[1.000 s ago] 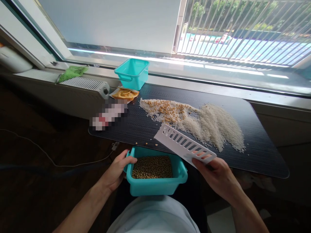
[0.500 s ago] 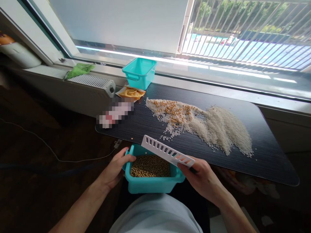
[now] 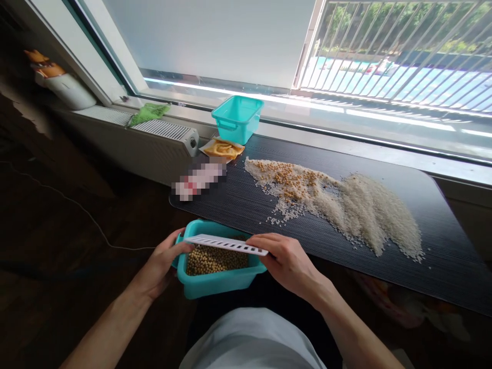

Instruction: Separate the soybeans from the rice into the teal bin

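My left hand [image 3: 163,261] is closed on the left end of a teal plastic bin [image 3: 221,284], held just off the table's front edge. Soybeans [image 3: 211,260] cover the bottom of this bin. My right hand [image 3: 286,259] grips the right end of a white slotted plastic strip [image 3: 226,244], which lies low across the bin's opening. On the dark table, a long spread of white rice [image 3: 384,210] runs to the right. More soybeans [image 3: 295,179] are mixed into the rice at its left part.
A second teal bin [image 3: 238,123] stands at the table's back left corner, by the window. Before it lies a yellow-brown packet [image 3: 223,149], with a blurred pinkish item [image 3: 200,179] nearer. On the radiator [image 3: 165,130] lie a green cloth [image 3: 149,114] and a white-and-orange figure [image 3: 63,79].
My right hand has brought the strip left and down, from tilted over the bin's back right rim to nearly level across its opening. The view has shifted a little.
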Action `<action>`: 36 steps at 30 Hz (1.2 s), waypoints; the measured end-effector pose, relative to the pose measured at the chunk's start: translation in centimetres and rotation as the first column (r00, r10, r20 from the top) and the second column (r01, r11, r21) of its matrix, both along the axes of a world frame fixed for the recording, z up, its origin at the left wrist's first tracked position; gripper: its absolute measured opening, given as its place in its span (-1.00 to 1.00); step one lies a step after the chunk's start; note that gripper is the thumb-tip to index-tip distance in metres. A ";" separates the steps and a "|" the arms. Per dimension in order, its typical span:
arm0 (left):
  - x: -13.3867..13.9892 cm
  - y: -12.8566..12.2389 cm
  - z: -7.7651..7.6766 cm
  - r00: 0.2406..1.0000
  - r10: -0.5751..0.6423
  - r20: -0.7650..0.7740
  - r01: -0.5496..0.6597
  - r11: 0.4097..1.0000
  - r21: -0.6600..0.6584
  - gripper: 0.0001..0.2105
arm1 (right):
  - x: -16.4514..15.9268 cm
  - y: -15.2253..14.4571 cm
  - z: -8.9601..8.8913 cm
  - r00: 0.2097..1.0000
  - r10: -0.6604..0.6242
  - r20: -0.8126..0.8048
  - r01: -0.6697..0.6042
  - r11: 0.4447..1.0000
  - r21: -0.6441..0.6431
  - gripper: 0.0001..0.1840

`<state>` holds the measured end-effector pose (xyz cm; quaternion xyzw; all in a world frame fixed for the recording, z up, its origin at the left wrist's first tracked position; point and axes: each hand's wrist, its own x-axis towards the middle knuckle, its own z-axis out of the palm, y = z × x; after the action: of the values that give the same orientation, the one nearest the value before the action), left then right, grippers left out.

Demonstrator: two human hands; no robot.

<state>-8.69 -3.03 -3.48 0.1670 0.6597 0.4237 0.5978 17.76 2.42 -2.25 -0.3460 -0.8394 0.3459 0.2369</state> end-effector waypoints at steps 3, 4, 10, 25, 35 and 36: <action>0.8 0.0 -0.1 1.000 -0.017 -0.026 0.016 1.000 -0.017 -0.38 | 2.0 -1.5 -0.5 0.983 -0.166 -0.081 0.165 0.986 -0.018 -0.71; 1.3 0.1 -0.3 0.999 -0.029 -0.019 0.029 0.999 -0.025 -0.38 | 2.6 -1.9 -0.7 0.967 -0.232 -0.102 0.231 0.973 -0.018 -0.72; 5.5 1.0 -1.6 0.987 -0.130 0.099 0.135 0.990 -0.047 -0.48 | 7.0 -3.3 -2.1 0.844 -0.529 -0.090 0.534 0.845 0.042 -0.76; 9.7 1.5 -2.1 0.971 -0.218 0.095 0.231 0.961 -0.155 -0.60 | 15.1 -1.2 -2.3 0.607 -0.794 -0.023 0.775 0.586 0.236 -0.76; 9.9 1.5 -2.0 0.962 -0.239 0.133 0.255 0.960 -0.114 -0.63 | 14.7 -3.2 -1.0 0.736 -0.670 -0.098 0.675 0.713 0.190 -0.79; 9.9 1.6 -2.0 0.963 -0.236 0.133 0.252 0.961 -0.113 -0.63 | 14.7 -3.4 -1.0 0.749 -0.656 -0.096 0.661 0.728 0.181 -0.79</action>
<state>1.22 -1.46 -5.53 0.1828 0.6233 0.3124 0.6931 32.49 -1.02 -3.20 -0.5901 -0.6900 0.1564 0.3888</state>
